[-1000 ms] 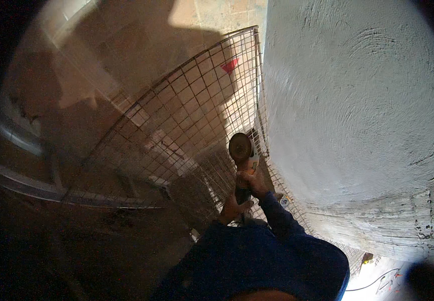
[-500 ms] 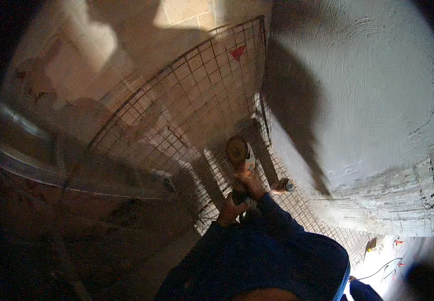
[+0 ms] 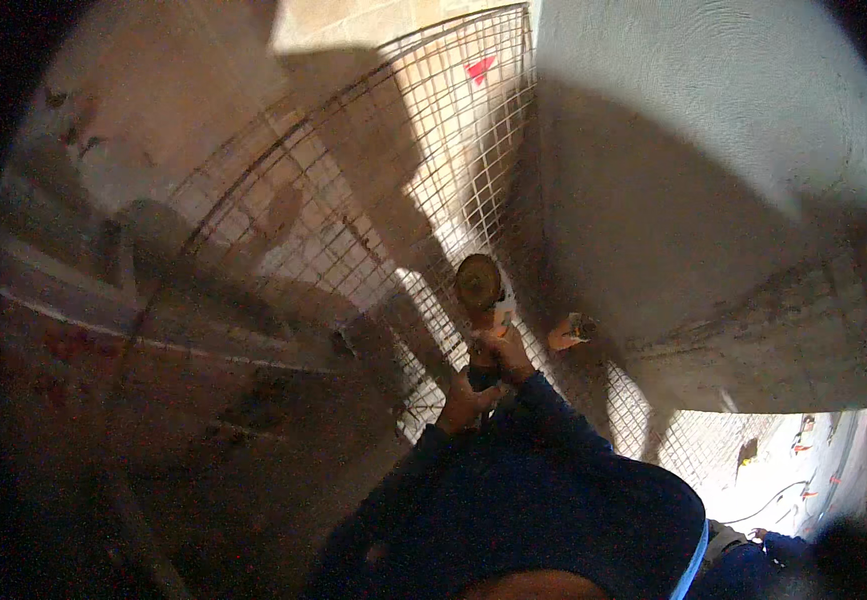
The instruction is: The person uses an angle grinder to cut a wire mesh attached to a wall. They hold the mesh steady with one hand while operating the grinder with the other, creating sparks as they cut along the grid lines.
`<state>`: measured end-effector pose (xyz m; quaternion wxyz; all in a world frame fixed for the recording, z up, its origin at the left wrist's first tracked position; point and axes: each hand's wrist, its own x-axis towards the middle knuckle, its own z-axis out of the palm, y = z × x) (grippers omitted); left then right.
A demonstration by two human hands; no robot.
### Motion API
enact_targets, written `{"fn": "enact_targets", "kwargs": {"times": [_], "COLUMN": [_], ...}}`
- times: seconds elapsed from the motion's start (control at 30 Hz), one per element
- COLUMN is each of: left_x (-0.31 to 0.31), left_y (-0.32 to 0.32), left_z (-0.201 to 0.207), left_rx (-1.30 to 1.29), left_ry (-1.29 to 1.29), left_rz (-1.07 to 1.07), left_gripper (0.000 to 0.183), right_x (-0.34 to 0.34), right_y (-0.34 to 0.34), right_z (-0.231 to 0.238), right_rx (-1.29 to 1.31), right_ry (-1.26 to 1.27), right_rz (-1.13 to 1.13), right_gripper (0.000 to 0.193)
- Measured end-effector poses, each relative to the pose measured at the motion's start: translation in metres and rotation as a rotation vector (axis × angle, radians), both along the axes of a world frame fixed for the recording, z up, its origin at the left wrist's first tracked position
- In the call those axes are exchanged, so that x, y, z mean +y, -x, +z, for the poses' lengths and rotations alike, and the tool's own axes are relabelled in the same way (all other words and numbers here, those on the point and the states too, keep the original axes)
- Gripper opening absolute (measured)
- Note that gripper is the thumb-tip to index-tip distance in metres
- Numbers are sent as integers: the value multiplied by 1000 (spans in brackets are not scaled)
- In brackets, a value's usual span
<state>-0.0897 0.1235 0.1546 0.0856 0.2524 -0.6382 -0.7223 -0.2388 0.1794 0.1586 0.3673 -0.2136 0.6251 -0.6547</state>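
Observation:
Both my hands are closed on an angle grinder (image 3: 501, 312), held in front of my body with its round brown disc (image 3: 477, 282) facing up. My right hand (image 3: 508, 352) wraps round the front of its body, near the disc. Behind it, my left hand (image 3: 465, 402) grips the dark rear end. Beneath and beyond the grinder spreads a wire mesh panel (image 3: 343, 215), its far part curving upward. The disc appears over the mesh; whether they touch I cannot tell.
A grey plastered wall (image 3: 703, 190) rises on the right. A red patch (image 3: 480, 69) shows at the mesh's far end. Beside my right hand is a small orange-toned thing (image 3: 571, 332), too dim to name. Another person's blue sleeve (image 3: 785, 546) is at lower right, near a dark cable (image 3: 773, 503).
Shadows have shifted: the wall is darker and the far mesh brighter. The view has turned a little. The other person shows more at lower right. My grip on the angle grinder is unchanged.

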Motion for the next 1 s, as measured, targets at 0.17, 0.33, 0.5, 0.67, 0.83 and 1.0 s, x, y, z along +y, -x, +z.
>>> {"fn": "enact_targets", "kwargs": {"times": [0.17,0.33,0.5,0.67,0.83,1.0], "left_x": [15,39,49,64,90,120], "left_y": [5,16,37,66,103,130], "left_z": [8,-4,-28,-21,-39,-38], "left_rx": [20,106,-48,-45,-89,-70], "left_ry": [-59,-105,-105,-191,-47,-63], "left_rz": [-67,27,-1,39,202,393], "left_gripper": [58,72,62,60,68,71], "right_x": [24,44,44,44,49,56], "right_y": [8,20,36,64,105,137], "right_z": [-18,-23,-12,2,-7,-19], "right_rx": [-304,-243,-486,-383,-301,-361], "right_ry": [-5,45,-46,50,48,4], "right_rz": [-11,52,-16,54,270,361], "right_gripper": [23,29,25,22,23,27]}}
